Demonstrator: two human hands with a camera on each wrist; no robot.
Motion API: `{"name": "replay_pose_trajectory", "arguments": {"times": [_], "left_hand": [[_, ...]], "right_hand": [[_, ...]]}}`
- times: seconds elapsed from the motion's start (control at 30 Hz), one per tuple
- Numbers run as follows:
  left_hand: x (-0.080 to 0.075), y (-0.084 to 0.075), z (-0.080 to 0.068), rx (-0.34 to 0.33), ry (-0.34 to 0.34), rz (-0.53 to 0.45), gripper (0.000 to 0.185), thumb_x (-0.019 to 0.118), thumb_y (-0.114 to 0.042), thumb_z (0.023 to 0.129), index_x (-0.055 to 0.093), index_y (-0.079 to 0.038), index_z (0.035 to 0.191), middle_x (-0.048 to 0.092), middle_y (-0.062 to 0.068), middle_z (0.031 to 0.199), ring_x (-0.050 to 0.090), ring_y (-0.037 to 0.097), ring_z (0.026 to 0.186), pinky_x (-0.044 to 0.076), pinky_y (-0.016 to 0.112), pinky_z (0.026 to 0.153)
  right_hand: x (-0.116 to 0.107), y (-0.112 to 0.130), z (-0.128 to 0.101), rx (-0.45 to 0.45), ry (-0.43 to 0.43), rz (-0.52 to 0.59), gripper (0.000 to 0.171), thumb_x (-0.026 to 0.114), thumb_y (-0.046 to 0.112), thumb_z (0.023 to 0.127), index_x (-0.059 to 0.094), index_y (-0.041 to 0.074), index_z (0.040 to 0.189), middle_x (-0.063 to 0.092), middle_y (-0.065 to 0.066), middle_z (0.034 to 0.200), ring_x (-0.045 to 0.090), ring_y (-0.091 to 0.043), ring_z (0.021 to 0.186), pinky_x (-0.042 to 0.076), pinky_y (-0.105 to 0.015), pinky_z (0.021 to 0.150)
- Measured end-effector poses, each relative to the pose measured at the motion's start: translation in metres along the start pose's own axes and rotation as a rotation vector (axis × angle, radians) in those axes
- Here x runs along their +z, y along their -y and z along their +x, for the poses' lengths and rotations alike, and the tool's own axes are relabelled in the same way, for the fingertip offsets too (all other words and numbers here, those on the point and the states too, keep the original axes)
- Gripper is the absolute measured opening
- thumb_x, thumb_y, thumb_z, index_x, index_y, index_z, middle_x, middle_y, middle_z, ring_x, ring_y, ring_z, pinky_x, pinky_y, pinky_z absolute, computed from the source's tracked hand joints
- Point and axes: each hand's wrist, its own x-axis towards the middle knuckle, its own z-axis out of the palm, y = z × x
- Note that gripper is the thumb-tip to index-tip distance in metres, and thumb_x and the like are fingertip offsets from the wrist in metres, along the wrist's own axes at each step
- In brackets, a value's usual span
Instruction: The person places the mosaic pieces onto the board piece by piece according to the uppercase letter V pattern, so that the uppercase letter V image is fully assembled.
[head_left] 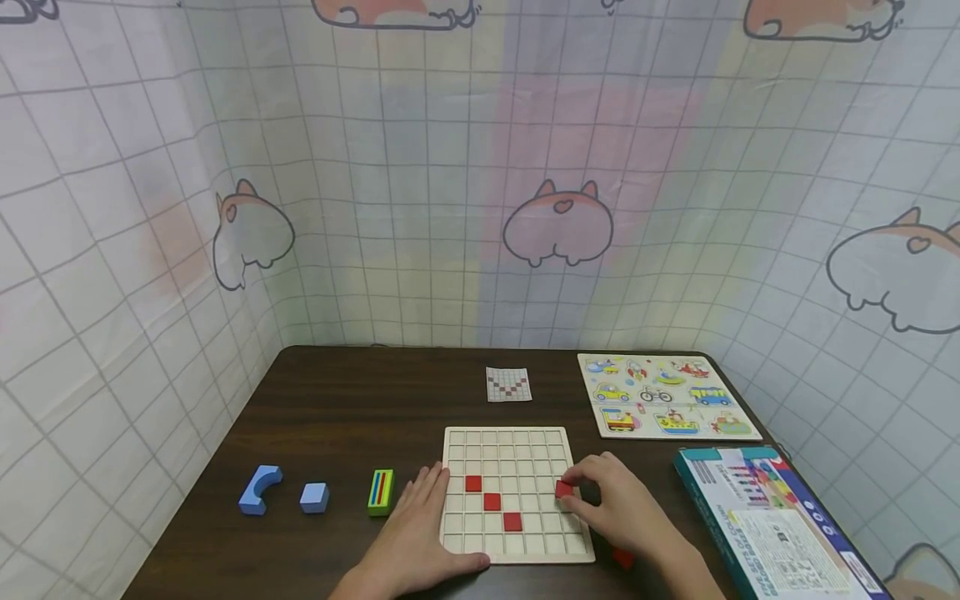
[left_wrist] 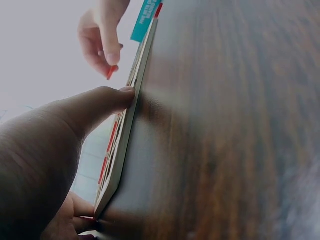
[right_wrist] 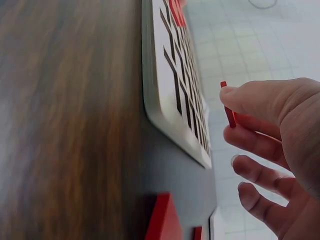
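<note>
A pale wooden grid board (head_left: 510, 443) lies on the dark table. Three red square tiles (head_left: 492, 502) sit in its cells in a diagonal line. My left hand (head_left: 420, 533) rests flat on the board's left edge (left_wrist: 131, 117), fingers straight. My right hand (head_left: 611, 500) hovers over the board's right side and pinches a fourth red tile (head_left: 564, 489) between thumb and forefinger; the tile (right_wrist: 229, 110) shows edge-on above the board (right_wrist: 175, 90) in the right wrist view. Another red tile (head_left: 622, 557) lies on the table by my right wrist.
A small pattern card (head_left: 508, 384) lies behind the board. A vehicle puzzle (head_left: 663, 395) sits at the back right, a printed box (head_left: 772, 525) at the right edge. Two blue blocks (head_left: 259, 489) (head_left: 314, 497) and a green striped block (head_left: 380, 492) lie left.
</note>
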Motion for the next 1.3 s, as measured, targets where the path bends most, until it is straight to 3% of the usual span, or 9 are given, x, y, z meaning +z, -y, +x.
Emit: {"name": "replay_pose_trajectory", "arguments": {"times": [0.53,1.3], "left_hand": [[-0.002,0.002,-0.001,-0.019,0.011,-0.022,0.147,0.084,-0.089,0.068,0.030,-0.004,0.175,0.028,0.017,0.184,0.023,0.043,0.172,0.023,0.068,0.138],[-0.002,0.000,-0.002,0.006,-0.017,-0.014,0.146,0.083,-0.090,0.068,0.032,-0.003,0.174,0.030,0.017,0.183,0.024,0.043,0.172,0.024,0.067,0.138]], "right_hand": [[0.016,0.026,0.022,-0.057,0.033,0.049,0.015,0.090,0.029,0.095,0.080,0.031,0.107,0.073,0.020,0.105,0.064,-0.013,0.104,0.059,-0.030,0.089],[0.032,0.066,0.064,-0.127,0.098,0.094,0.014,0.087,0.028,0.098,0.081,0.025,0.110,0.077,0.011,0.111,0.067,-0.020,0.108,0.059,-0.038,0.092]]}}
